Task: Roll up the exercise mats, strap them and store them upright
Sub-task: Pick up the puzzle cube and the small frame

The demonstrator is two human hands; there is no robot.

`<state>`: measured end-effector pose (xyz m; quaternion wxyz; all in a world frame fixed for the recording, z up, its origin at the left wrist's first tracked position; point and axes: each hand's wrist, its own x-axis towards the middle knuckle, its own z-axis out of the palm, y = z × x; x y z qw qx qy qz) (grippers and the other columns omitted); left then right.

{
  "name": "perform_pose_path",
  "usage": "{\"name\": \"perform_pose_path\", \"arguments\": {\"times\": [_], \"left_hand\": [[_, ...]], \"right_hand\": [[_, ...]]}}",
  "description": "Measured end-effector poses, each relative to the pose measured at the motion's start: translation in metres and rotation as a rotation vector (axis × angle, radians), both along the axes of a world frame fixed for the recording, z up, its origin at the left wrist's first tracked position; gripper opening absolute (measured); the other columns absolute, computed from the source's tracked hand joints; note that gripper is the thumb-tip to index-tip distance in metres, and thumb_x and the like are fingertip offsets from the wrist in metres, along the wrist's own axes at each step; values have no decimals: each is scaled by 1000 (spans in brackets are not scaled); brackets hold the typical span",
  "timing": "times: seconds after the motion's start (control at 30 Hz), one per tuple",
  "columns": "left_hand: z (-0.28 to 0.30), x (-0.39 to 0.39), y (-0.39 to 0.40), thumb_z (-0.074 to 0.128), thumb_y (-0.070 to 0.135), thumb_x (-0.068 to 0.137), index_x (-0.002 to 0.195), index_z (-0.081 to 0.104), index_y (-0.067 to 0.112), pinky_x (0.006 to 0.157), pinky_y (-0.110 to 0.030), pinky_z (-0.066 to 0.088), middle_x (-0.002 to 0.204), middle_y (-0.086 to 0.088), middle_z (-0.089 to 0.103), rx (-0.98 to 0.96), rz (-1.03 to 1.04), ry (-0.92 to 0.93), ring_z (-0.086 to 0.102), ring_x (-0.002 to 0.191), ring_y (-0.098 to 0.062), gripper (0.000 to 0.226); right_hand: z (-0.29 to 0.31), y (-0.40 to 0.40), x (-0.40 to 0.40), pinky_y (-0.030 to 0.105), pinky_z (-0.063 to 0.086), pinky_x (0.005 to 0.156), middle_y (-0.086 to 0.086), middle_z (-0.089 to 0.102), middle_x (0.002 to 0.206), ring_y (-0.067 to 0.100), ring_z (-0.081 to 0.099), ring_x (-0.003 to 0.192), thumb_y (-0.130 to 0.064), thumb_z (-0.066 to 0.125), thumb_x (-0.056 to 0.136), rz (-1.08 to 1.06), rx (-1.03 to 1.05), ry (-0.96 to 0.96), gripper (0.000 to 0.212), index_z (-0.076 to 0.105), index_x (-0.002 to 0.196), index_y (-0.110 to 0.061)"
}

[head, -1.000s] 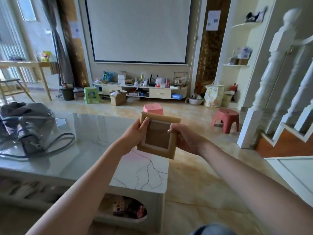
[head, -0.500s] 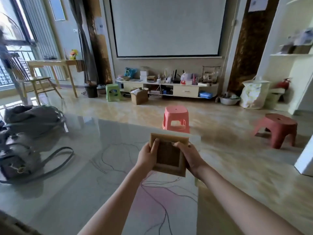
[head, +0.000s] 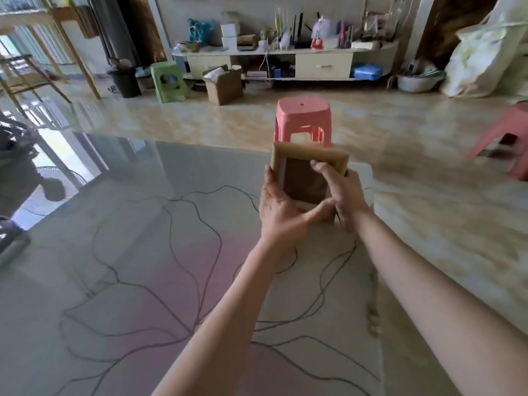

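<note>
Exercise mats: none in view. Picture frame (head: 307,174): lower edge hidden by both hands, held between left hand (head: 281,205) and right hand (head: 344,195) fingers, over far tabletop (head: 128,252) edge.

A glossy marble-look table (head: 120,252) fills the foreground, veined with dark lines and a pink patch. At its far left edge a dark bag (head: 14,178) rests. A small wooden frame (head: 307,178) stands near the far right corner, though whether its base touches the top is unclear.
</note>
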<state>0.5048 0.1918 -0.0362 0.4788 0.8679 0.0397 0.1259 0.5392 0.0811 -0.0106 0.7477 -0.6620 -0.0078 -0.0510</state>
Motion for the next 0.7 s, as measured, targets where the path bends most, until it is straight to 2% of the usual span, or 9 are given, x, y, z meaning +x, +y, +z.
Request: {"name": "perform_pose_path", "arguments": {"times": [0.1, 0.17, 0.23, 0.3, 0.37, 0.43, 0.5, 0.6, 0.7], "left_hand": [[2, 16, -9, 76, 73, 52, 147, -28, 22, 120, -46, 1, 155, -5, 7, 218, -46, 129, 7, 145, -24, 150], [0, 27, -14, 72, 77, 51, 146, -30, 23, 118, -51, -7, 154, -8, 9, 283, -18, 129, 7, 145, -27, 150], [-1, 34, -17, 70, 79, 51, 147, -28, 26, 117, -54, -10, 152, -9, 14, 297, 1, 113, 9, 144, -29, 148], [-1, 35, -19, 69, 79, 53, 147, -27, 25, 117, -55, -7, 151, -10, 17, 307, 15, 91, 10, 143, -30, 145], [-1, 33, -21, 69, 77, 55, 148, -26, 24, 118, -54, -3, 150, -12, 18, 313, 20, 74, 12, 143, -31, 143], [0, 31, -21, 69, 77, 55, 148, -26, 24, 119, -51, -1, 151, -13, 17, 295, 22, 68, 11, 143, -31, 143], [1, 30, -17, 69, 79, 54, 148, -25, 26, 119, -49, 0, 150, -12, 17, 261, 21, 71, 12, 142, -30, 143], [2, 30, -12, 72, 76, 53, 148, -25, 26, 119, -47, 5, 147, -11, 17, 226, 10, 74, 14, 140, -31, 144], [3, 33, -5, 74, 72, 56, 148, -25, 26, 119, -46, 8, 146, -10, 18, 231, -9, 82, 15, 139, -32, 143]], "right_hand": [[-3, -7, 20, 44, 50, 92, 10, 67, 90, 33, 65, 98, -53, 70, 63, -29, -37, 38, 40, 73, 86, -20], [-7, -12, 28, 47, 49, 98, 6, 68, 104, 32, 64, 107, -71, 65, 61, 20, -21, 64, 68, 71, 106, -21], [-12, -21, 35, 37, 53, 90, 5, 71, 107, 21, 67, 102, -78, 45, 76, 34, 94, 76, 78, 64, 119, -15], [-19, -28, 43, 18, 50, 56, -2, 68, 64, 9, 66, 61, -58, 32, 95, -43, 282, 81, 57, 63, 83, -11], [-25, -30, 48, 16, 34, 40, -3, 46, 45, 13, 46, 40, -41, 36, 93, -173, 335, 147, 43, 47, 60, -17], [-32, -31, 51, 22, 31, 47, 1, 44, 51, 19, 40, 46, -30, 42, 91, -185, 230, 202, 34, 58, 64, -17], [-38, -37, 54, 26, 32, 49, 4, 52, 61, 20, 42, 51, -14, 40, 94, -59, 173, 213, 29, 66, 83, -17], [-30, -48, 55, 24, 46, 45, 10, 59, 74, 17, 58, 54, 7, 38, 96, 155, 221, 237, 31, 61, 98, -14], [-21, -50, 56, 27, 56, 53, 16, 55, 88, 23, 60, 67, 18, 43, 90, 296, 214, 222, 36, 57, 104, -12]]}}
